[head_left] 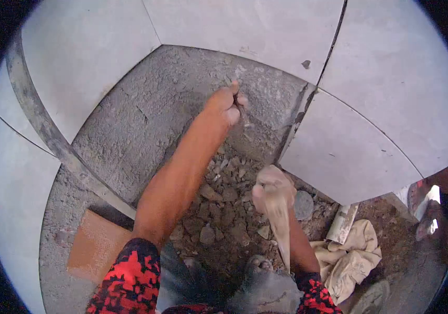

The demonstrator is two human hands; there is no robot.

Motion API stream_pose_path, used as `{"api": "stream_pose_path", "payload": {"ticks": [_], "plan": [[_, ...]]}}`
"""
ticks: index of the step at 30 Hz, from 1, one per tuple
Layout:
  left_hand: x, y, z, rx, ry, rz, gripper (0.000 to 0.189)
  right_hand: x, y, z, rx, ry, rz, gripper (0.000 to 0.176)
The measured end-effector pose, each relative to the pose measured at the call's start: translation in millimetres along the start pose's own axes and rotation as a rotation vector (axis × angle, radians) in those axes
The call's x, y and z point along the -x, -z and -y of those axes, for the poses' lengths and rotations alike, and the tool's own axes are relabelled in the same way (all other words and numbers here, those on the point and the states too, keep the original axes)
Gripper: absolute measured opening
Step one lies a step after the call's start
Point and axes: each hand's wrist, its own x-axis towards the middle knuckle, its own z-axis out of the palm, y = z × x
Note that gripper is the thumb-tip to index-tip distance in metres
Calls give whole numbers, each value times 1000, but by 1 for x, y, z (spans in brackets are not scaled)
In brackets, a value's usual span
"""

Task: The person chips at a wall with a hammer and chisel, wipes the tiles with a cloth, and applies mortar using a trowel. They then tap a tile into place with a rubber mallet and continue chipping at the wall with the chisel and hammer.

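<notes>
My left hand [225, 104] reaches forward over a patch of rough grey mortar [145, 99] framed by pale tiles. Its fingers are curled close together near the surface; whether something small is between them I cannot make out. Closer to me, my right hand [272, 187] is closed around a limp beige cloth [279, 212], which hangs down in front of the forearm. The cloth is slightly blurred. Below both hands lies broken stone rubble [224, 209].
A long grey bar [51, 136] crosses the left side, near an orange-brown tile [97, 246]. At right, a pale tile [354, 146] borders the rubble. A piece of white pipe [342, 224] rests by a crumpled beige cloth [352, 261]. Part of another person shows at far right.
</notes>
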Motion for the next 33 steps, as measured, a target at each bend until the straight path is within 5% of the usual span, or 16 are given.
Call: {"api": "stream_pose_path", "payload": {"ticks": [2, 3, 8, 10, 11, 14, 16, 18, 19, 22, 27, 28, 30, 31, 33], "plan": [[4, -2, -2, 11, 24, -10, 7, -10, -7, -10, -166, 32, -35, 25], [6, -2, 0, 11, 26, -8, 7, -37, -11, -8, -233, -472, 109, 29], [2, -3, -1, -92, -36, -34, 10, -14, 9, 8, -152, -243, 73, 25], [-11, 5, -3, 17, 5, -23, 10, -3, -16, -22, -309, 204, -193, 27], [-13, 6, -4, 115, 46, -2, 11, -7, -43, -49, -293, -481, 234, 27], [1, -12, -1, -157, -57, -92, 10, -29, -5, -8, -188, -328, 80, 24], [-8, 1, 3, -65, -54, -80, 10, -15, 0, 7, -253, -332, -44, 24], [-15, 1, 0, 32, -65, -47, 9, -6, -24, -21, -478, 108, -272, 25], [-11, 1, 0, -43, -59, -43, 9, -16, -34, -23, 89, -159, 121, 26], [-9, -4, 5, -43, -22, -29, 9, -38, -5, 0, -204, -365, -133, 22], [-14, -3, 7, -28, -28, -111, 6, -32, 0, 0, 68, 36, -122, 26], [-14, -5, 5, -50, -50, -110, 5, -35, -1, 1, 69, 38, -123, 26], [-11, -2, 5, -71, -74, -106, 5, -41, -4, 5, -202, -387, -138, 24], [-14, 5, 5, -58, -89, -63, 5, -35, 3, -2, -76, -258, 21, 28], [-12, 37, 5, -34, -105, -44, 5, -14, 14, 7, -160, -154, -30, 35]]}}
